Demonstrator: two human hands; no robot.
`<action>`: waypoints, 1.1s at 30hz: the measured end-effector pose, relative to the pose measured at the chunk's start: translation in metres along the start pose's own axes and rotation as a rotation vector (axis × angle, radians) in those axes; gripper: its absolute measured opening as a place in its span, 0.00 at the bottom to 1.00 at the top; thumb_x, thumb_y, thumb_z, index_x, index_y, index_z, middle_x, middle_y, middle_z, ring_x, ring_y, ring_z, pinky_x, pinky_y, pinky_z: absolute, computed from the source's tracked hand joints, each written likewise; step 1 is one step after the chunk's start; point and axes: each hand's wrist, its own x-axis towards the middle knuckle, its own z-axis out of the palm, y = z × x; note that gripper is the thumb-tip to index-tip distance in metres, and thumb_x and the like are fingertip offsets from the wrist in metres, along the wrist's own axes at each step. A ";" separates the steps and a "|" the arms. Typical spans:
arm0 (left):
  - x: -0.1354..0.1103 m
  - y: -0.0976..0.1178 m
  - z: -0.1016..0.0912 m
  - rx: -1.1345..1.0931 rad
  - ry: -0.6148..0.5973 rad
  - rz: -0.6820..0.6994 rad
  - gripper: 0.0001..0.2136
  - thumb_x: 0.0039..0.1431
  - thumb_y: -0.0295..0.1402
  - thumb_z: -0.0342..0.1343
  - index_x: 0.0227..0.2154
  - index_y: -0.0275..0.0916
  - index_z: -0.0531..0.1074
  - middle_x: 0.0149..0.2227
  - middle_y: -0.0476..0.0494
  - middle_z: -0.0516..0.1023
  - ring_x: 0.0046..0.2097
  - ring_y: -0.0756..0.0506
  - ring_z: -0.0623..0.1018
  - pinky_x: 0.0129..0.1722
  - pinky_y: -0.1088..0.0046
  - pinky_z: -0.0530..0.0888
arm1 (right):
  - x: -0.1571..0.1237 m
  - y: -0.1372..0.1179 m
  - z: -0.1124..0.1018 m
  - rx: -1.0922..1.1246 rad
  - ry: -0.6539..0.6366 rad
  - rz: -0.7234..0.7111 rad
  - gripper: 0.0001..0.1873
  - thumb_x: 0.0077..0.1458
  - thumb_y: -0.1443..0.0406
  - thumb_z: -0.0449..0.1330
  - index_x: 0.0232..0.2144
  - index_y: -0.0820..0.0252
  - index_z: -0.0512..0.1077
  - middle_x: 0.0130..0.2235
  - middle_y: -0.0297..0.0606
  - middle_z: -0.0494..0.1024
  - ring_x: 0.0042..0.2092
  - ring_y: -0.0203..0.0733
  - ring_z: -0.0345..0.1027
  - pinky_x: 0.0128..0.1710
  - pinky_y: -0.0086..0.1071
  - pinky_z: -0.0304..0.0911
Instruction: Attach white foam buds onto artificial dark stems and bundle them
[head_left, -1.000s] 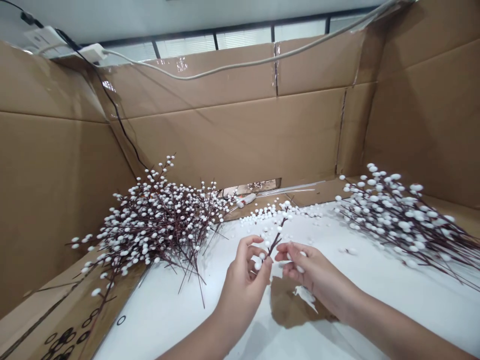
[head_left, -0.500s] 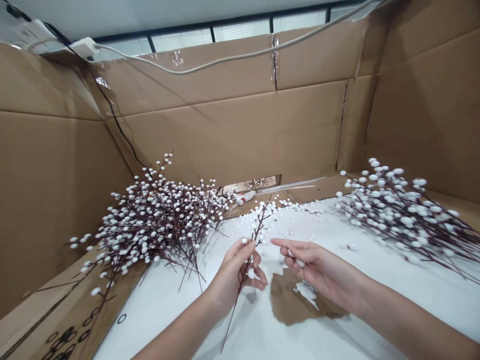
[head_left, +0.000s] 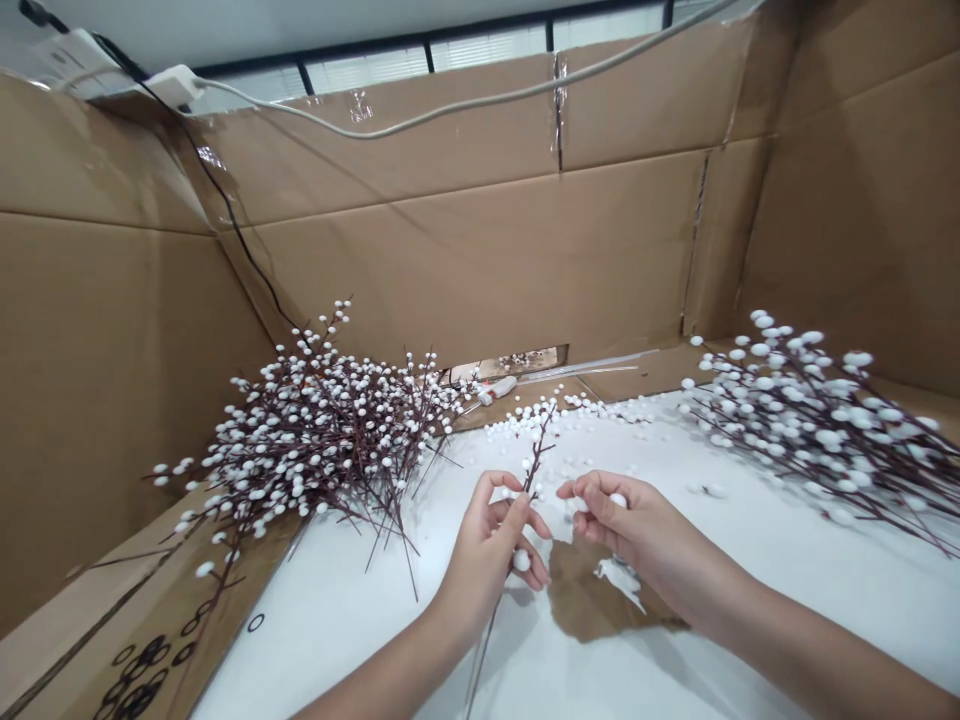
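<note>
- Artificial pussy willow stem (head_left: 537, 468), a thin dark twig with a few white buds, stands nearly upright between the hands, its tip above them and over the loose buds, its lower end passing through the left hand and running down past the bottom of the frame.
- Cardboard wall (head_left: 97, 400) lines the left side; a cardboard flap (head_left: 105, 620) printed with black rings lies low at the left, partly cut off by the frame.
- Heap of pussy willow branches (head_left: 315, 440) rests on that flap and the white surface, its stems tangled and overlapping, so single branches are hard to count.
- Left hand (head_left: 487, 550) is curled closed around the stem, and a white bud (head_left: 521, 560) shows against its fingers; the grip itself is partly hidden by them.
- Loose white buds (head_left: 540, 425) lie scattered on the white surface (head_left: 825, 610) just beyond the hands.
- Right hand (head_left: 637, 530) is just beside the stem, not touching it, fingers bent towards the thumb, with a white bud (head_left: 617, 499) at the fingers; whether it is gripped, I cannot tell.
- Second pile of branches (head_left: 810, 430) lies at the right, running off the frame's edge.
</note>
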 end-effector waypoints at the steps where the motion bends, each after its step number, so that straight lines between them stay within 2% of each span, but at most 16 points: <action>1: -0.001 -0.002 0.001 -0.010 -0.004 0.001 0.13 0.53 0.45 0.49 0.33 0.43 0.55 0.24 0.54 0.72 0.17 0.53 0.71 0.15 0.81 0.65 | 0.000 0.000 0.000 0.007 0.004 -0.007 0.19 0.45 0.50 0.59 0.24 0.61 0.66 0.21 0.29 0.67 0.24 0.30 0.58 0.27 0.24 0.52; 4: -0.003 -0.007 0.005 -0.023 -0.005 -0.024 0.13 0.52 0.43 0.51 0.32 0.42 0.55 0.24 0.53 0.73 0.17 0.54 0.71 0.16 0.81 0.65 | -0.001 0.001 0.001 -0.001 0.012 -0.024 0.20 0.45 0.49 0.59 0.23 0.60 0.64 0.20 0.28 0.65 0.23 0.30 0.56 0.25 0.25 0.50; 10: -0.008 -0.006 0.011 0.011 0.003 -0.070 0.12 0.51 0.43 0.53 0.32 0.42 0.59 0.24 0.53 0.73 0.16 0.54 0.71 0.15 0.82 0.64 | -0.001 0.010 0.003 -0.091 0.115 -0.019 0.18 0.46 0.50 0.58 0.32 0.57 0.69 0.19 0.26 0.63 0.23 0.33 0.58 0.26 0.27 0.51; 24: -0.014 -0.005 0.015 0.034 0.021 -0.087 0.11 0.51 0.43 0.53 0.28 0.40 0.62 0.22 0.54 0.72 0.15 0.54 0.71 0.13 0.83 0.63 | -0.006 0.015 0.006 -0.199 0.163 0.000 0.18 0.46 0.51 0.57 0.35 0.56 0.70 0.22 0.30 0.71 0.27 0.38 0.66 0.28 0.29 0.57; 33: -0.013 -0.005 0.016 0.028 0.028 -0.064 0.09 0.53 0.40 0.52 0.28 0.39 0.63 0.21 0.54 0.73 0.15 0.55 0.71 0.13 0.84 0.64 | -0.007 0.012 0.006 -0.322 0.211 -0.060 0.16 0.45 0.54 0.57 0.33 0.58 0.73 0.21 0.32 0.73 0.28 0.41 0.68 0.29 0.31 0.59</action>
